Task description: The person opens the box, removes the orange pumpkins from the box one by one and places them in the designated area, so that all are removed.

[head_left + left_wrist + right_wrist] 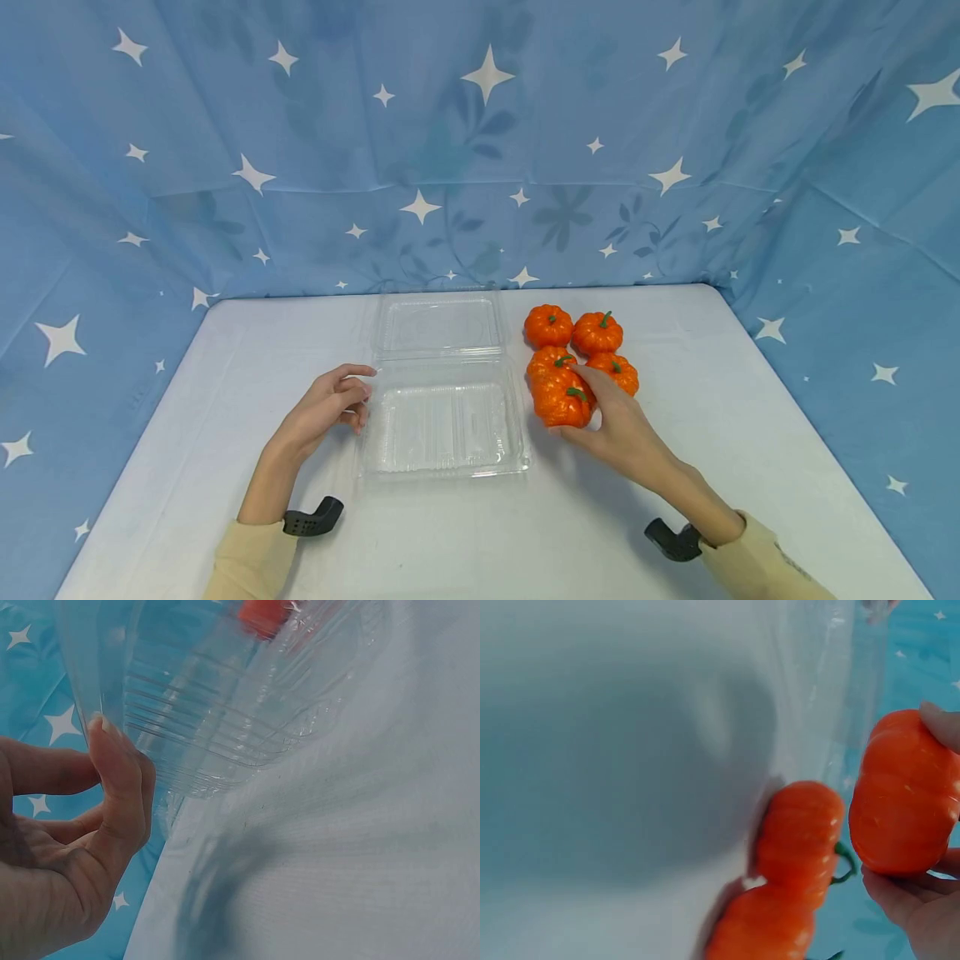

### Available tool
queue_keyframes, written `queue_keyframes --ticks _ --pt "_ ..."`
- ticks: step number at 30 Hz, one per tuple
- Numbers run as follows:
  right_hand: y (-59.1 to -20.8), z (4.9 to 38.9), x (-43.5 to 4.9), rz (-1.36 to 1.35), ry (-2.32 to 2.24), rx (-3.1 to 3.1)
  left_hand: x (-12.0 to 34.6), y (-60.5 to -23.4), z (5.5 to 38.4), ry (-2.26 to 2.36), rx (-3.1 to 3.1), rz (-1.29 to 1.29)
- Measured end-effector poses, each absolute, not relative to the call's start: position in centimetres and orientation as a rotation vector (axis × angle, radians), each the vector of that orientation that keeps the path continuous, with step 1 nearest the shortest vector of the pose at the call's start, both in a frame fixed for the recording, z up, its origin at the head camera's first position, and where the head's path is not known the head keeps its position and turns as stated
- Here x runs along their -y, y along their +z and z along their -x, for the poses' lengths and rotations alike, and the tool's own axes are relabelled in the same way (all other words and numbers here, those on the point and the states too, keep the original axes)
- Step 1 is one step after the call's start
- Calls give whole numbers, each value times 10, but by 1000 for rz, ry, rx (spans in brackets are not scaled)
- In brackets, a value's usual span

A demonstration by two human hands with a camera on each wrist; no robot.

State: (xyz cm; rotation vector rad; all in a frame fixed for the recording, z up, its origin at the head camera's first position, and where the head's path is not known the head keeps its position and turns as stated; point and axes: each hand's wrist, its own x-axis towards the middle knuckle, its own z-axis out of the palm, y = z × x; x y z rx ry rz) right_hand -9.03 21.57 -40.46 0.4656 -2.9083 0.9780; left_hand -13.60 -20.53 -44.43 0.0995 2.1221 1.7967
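Observation:
My right hand [618, 432] grips a small orange pumpkin [558, 400] with a green stem, thumb and fingers on opposite sides of it. In the right wrist view this pumpkin [904, 795] is held above the white table, apart from the others. A clear plastic clamshell container [442, 425] stands unfolded, its lid [441, 323] lying back behind the base. Beside the container's left edge is my left hand [322, 408], its fingers loosely bent. Fingertips [105, 731] of that hand are right at the rim in the left wrist view.
Several more orange pumpkins [597, 333] are clustered right of the container, behind the held one. A white cloth covers the table [420, 542]. Blue star-patterned curtains [480, 150] stand along the back and sides. Each wrist wears a black camera band [313, 518].

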Motion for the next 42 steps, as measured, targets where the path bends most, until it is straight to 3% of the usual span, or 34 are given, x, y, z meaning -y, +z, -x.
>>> queue_keyframes --ticks 16,42 --pt "-425 92 -239 -450 868 2938 204 -445 136 1793 -2127 -70" --pt "-440 87 -231 -475 782 3014 204 -447 135 1786 -2144 -46"
